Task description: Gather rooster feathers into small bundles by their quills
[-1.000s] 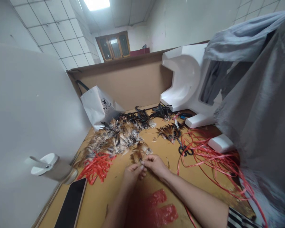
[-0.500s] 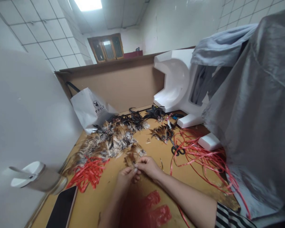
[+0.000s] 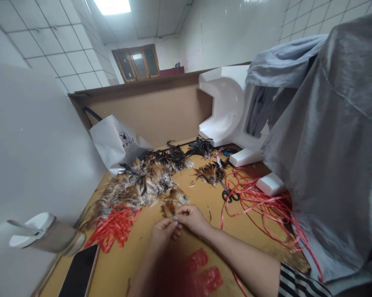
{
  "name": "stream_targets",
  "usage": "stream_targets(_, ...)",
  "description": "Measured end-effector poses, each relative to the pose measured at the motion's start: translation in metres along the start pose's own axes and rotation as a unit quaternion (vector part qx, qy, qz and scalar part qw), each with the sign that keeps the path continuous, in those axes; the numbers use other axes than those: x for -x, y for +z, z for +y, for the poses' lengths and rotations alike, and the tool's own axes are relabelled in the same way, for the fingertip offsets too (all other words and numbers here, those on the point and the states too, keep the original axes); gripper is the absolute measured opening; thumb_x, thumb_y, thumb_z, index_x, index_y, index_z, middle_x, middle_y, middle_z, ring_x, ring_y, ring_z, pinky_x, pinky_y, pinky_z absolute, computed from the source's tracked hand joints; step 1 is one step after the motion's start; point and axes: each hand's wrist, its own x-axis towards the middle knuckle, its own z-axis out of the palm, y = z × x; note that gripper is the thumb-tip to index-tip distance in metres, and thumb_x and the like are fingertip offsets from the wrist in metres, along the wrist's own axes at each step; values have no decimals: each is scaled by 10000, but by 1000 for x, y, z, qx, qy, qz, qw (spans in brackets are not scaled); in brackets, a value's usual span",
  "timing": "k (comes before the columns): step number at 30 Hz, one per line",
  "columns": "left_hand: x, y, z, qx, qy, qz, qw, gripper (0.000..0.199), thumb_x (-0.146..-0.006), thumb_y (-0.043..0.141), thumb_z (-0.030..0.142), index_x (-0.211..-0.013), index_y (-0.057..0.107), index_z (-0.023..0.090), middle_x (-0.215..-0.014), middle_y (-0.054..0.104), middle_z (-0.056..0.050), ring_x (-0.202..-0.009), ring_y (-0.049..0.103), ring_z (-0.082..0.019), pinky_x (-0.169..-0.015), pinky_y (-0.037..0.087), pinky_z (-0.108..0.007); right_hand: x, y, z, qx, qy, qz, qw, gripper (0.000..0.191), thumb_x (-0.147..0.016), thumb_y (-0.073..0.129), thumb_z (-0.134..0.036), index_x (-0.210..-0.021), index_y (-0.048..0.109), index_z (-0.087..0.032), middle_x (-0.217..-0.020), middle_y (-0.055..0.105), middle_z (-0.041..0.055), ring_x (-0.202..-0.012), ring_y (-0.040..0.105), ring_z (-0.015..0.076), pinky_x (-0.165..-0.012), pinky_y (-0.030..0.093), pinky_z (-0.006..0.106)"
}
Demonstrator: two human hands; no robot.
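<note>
Workroom: feathers [image 3: 153, 177], scissors [image 3: 226, 192], red strips [image 3: 115, 227]

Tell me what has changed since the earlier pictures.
The view turned slightly right, so everything sits further left in the picture. Nothing was visibly picked up or let go. The left hand and right hand still pinch together at the brown feathers; the scissors, phone and red strips lie as before.

WHITE BAG [image 3: 105, 144], LETTERING "PPGZ" [image 3: 128, 143]

Position: 9 o'clock from the view's centre. Dark capitals on the bag's front, the line rising toward 2 o'clock. Emblem [image 3: 124, 136]: dark rabbit's head within a ring, at 11 o'clock from the capitals. Fine print beneath is too small to read.
</note>
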Motion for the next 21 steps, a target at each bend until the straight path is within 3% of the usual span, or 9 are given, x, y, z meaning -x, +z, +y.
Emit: stream_targets(21, 1, 1, -2, 7, 9, 3, 1000, 268, -559, 660, 387, -588, 618, 124, -532, 598, -33, -411, 470, -78, -435, 341, -201, 0, 1, 2, -40, 6, -16, 999, 255, -585, 645, -376, -545, 508, -164, -420, 498, -51, -390, 443, 88, -430, 316, 211)
